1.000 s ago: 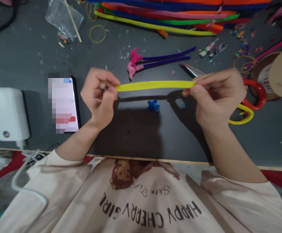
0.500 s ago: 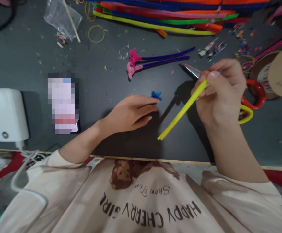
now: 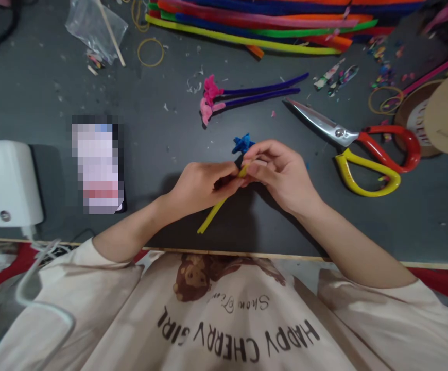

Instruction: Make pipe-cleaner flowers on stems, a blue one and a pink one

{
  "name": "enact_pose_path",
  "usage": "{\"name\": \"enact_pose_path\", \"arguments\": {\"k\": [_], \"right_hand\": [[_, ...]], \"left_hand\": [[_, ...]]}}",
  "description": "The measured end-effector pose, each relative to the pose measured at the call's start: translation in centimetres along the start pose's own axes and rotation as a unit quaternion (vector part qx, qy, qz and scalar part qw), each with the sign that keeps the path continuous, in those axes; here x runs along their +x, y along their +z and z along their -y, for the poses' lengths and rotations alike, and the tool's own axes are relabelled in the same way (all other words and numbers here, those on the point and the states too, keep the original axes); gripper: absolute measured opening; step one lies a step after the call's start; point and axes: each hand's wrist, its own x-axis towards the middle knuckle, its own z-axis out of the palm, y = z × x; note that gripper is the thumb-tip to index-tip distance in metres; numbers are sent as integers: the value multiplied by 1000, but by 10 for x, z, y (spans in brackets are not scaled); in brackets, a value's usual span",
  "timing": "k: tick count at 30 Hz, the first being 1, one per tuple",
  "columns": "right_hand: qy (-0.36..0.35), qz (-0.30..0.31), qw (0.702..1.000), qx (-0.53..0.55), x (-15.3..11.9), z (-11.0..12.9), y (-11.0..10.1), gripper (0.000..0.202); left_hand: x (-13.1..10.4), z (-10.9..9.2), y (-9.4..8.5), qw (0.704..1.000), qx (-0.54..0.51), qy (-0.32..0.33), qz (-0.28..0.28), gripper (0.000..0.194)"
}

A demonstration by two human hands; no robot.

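My left hand (image 3: 204,183) and my right hand (image 3: 283,175) meet in front of me, both pinched on a yellow pipe cleaner (image 3: 211,216). Its doubled lower end slants out below my left fingers; the upper part is mostly hidden by my fingertips. Just beyond the fingertips lies a small blue fuzzy flower shape (image 3: 242,143); whether it touches my right fingers I cannot tell. Two purple stems, one with a dark pink flower (image 3: 211,89) and one with a light pink flower (image 3: 207,111), lie farther back. Scissors (image 3: 340,135) with red and yellow handles rest at the right.
Bundled pipe cleaners (image 3: 247,31) stretch along the back. A blurred phone (image 3: 98,167) and a white power bank (image 3: 10,183) with a cable sit at left. Ribbon spools (image 3: 446,111) stand at right. A plastic bag (image 3: 92,28), rubber bands (image 3: 150,53) and scraps lie about.
My right hand has moved left and inward from the scissors, bringing the yellow pipe cleaner to my left hand. My left fingers have closed on it. The scissors are now fully uncovered.
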Motion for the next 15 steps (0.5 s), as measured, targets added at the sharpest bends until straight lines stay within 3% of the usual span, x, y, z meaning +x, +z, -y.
{"name": "enact_pose_path", "arguments": {"k": [5, 12, 15], "right_hand": [[21, 25, 999, -15, -1, 4, 0, 33], [24, 58, 995, -78, -2, 10, 3, 37], [23, 90, 991, -92, -2, 12, 1, 37]], "left_hand": [[3, 1, 0, 996, -76, -19, -30, 18], [4, -1, -3, 991, -121, -64, 15, 23], [4, 0, -5, 989, -137, -63, 8, 24]]}}
